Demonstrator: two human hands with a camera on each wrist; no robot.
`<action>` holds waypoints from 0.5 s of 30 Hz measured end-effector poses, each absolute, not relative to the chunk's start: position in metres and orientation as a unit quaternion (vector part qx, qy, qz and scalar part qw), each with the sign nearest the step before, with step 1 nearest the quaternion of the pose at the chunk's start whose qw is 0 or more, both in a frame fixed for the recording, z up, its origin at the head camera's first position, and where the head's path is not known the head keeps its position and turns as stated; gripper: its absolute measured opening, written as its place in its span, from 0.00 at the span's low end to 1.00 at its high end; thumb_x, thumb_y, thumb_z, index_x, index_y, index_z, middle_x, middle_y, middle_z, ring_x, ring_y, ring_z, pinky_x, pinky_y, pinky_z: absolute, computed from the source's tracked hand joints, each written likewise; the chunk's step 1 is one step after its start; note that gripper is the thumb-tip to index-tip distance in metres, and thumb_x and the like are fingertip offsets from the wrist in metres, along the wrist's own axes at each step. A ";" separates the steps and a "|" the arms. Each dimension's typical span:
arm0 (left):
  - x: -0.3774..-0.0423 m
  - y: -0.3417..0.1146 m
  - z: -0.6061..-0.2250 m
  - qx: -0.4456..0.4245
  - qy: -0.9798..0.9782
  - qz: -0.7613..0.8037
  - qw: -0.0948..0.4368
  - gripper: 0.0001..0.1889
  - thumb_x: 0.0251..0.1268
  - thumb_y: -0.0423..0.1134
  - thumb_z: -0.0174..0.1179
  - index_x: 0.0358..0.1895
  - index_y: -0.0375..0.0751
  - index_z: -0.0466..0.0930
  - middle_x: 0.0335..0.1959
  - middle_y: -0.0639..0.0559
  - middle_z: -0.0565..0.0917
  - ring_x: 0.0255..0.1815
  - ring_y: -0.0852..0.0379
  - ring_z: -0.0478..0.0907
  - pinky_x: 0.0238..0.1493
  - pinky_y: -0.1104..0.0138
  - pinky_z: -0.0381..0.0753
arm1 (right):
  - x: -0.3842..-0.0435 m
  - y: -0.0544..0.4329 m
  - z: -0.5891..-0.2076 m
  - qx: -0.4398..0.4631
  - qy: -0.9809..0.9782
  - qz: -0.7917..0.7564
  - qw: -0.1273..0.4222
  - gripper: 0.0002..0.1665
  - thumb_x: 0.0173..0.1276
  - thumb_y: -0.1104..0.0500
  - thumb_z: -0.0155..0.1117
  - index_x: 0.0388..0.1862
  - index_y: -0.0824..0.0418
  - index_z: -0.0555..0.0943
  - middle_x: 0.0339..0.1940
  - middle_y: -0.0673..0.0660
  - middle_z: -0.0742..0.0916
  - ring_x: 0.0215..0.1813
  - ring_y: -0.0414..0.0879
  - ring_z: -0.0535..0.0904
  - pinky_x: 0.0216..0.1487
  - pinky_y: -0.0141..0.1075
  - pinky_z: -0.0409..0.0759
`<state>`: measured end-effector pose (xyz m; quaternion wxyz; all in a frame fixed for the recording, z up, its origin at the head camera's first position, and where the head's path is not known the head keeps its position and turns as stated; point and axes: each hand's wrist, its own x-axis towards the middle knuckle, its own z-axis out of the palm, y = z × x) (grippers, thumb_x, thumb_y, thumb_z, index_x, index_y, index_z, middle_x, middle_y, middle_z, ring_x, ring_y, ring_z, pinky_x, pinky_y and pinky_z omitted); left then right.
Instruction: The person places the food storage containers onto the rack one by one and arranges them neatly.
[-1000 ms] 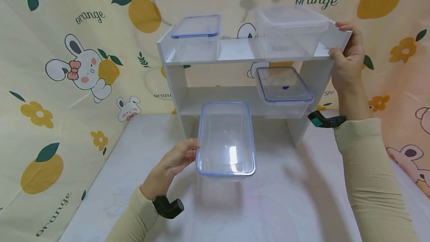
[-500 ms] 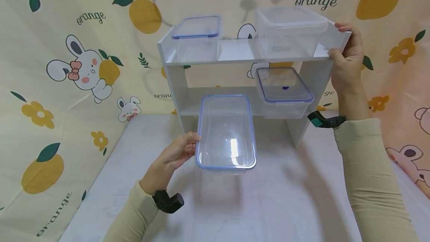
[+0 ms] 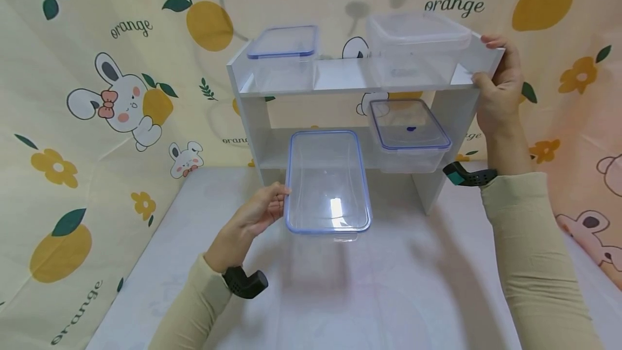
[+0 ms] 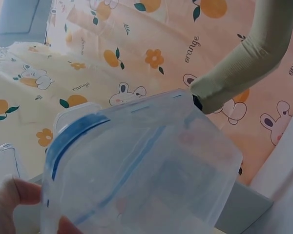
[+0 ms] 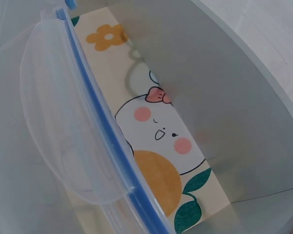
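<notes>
My left hand (image 3: 255, 212) pinches the left side of a clear plastic food container (image 3: 328, 182) with a blue-edged lid, held up in front of the shelf's middle board. In the left wrist view, finger and thumb lie on either side of this container's (image 4: 141, 165) edge. My right hand (image 3: 502, 88) grips the top right corner of a white two-tier shelf unit (image 3: 272, 145), thumb in front and fingers over the side panel. Another blue-rimmed container (image 3: 410, 131) sits at the right of the middle board, overhanging its front; the right wrist view shows its blue rim (image 5: 107, 131) close up.
On the top board stand a smaller blue-lidded container (image 3: 284, 58) at left and a larger clear-lidded one (image 3: 418, 50) at right. The shelf stands on a white tabletop (image 3: 389, 285). Behind hangs a printed orange-and-rabbit cloth (image 3: 146, 42).
My left hand has raised the container and moved it toward the shelf. The right hand keeps its hold on the shelf corner; the view has shifted slightly.
</notes>
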<state>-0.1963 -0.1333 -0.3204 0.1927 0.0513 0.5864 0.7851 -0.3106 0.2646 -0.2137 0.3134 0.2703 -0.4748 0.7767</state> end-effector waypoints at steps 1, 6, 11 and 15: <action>-0.197 -0.133 -0.320 0.050 0.585 0.787 0.193 0.13 0.58 0.34 0.47 0.45 0.31 0.67 0.27 0.58 0.81 0.30 0.66 0.78 0.35 0.78 0.81 | -0.311 0.264 -0.214 0.269 -0.477 0.775 0.314 0.29 0.59 0.86 0.42 0.49 0.62 0.75 0.61 0.56 0.76 0.65 0.52 0.66 0.76 0.43 0.64; -0.200 -0.133 -0.320 0.045 0.580 0.791 0.193 0.12 0.58 0.34 0.47 0.45 0.32 0.67 0.28 0.57 0.81 0.31 0.66 0.78 0.36 0.78 0.81 | -0.311 0.263 -0.214 0.268 -0.480 0.773 0.315 0.29 0.59 0.86 0.42 0.49 0.62 0.74 0.61 0.56 0.76 0.66 0.52 0.66 0.77 0.44 0.63; -0.204 -0.133 -0.319 0.036 0.574 0.796 0.191 0.12 0.59 0.33 0.46 0.46 0.33 0.66 0.29 0.57 0.81 0.31 0.66 0.77 0.37 0.78 0.81 | -0.312 0.263 -0.216 0.266 -0.476 0.775 0.318 0.29 0.59 0.86 0.42 0.49 0.62 0.75 0.61 0.56 0.76 0.66 0.52 0.67 0.77 0.43 0.64; -0.208 -0.132 -0.317 0.030 0.568 0.800 0.190 0.11 0.61 0.33 0.46 0.46 0.34 0.67 0.29 0.56 0.80 0.31 0.66 0.77 0.36 0.78 0.81 | -0.312 0.264 -0.215 0.264 -0.478 0.774 0.320 0.29 0.59 0.86 0.41 0.50 0.62 0.74 0.61 0.56 0.76 0.66 0.52 0.67 0.77 0.43 0.64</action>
